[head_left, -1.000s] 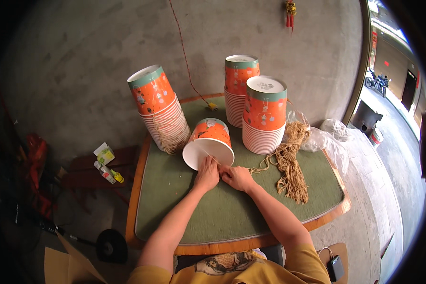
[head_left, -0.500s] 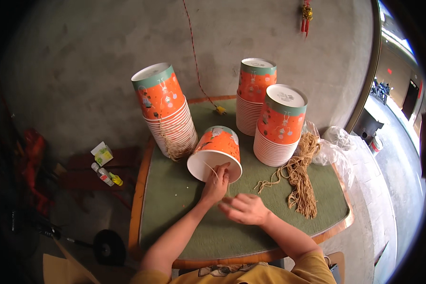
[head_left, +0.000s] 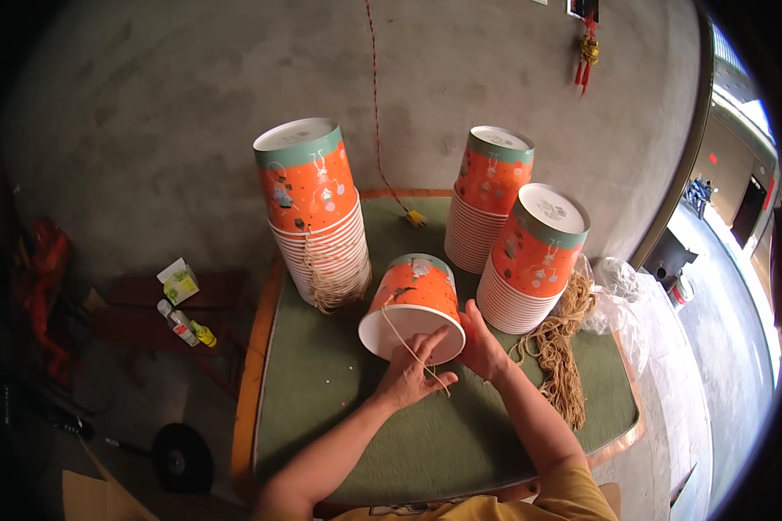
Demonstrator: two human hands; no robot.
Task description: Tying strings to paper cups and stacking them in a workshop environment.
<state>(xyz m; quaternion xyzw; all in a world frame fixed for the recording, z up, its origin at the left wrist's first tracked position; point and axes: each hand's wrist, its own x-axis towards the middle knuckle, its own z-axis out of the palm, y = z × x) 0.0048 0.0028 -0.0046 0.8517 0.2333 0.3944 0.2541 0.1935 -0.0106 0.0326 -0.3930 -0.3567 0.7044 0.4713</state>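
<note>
An orange paper bucket (head_left: 420, 286) with a printed pattern lies tipped on the table, its white mouth toward me. A thin tan string (head_left: 397, 332) hangs from the upper rim across that mouth and past my left thumb. My left hand (head_left: 408, 375) reaches into the lower part of the mouth, index finger stretched out and thumb apart; its other fingers partly hide each other. Against the bucket's right side rests my right hand (head_left: 484, 347), fingers extended along the wall near the rim. A bundle of tan strings (head_left: 558, 369) lies to its right.
Upside-down bucket stacks stand on the green table (head_left: 321, 417): a left stack (head_left: 308, 195) with string draped on it, a back stack (head_left: 491, 187) and a right stack (head_left: 539, 252). Clear plastic bags (head_left: 617, 291) lie at the right edge. A yellow plug (head_left: 416, 218) rests behind.
My right hand has moved from in front of the bucket up to its right side. My left hand's fingers have spread, and the string now hangs over the bucket's rim. The view has shifted slightly.
</note>
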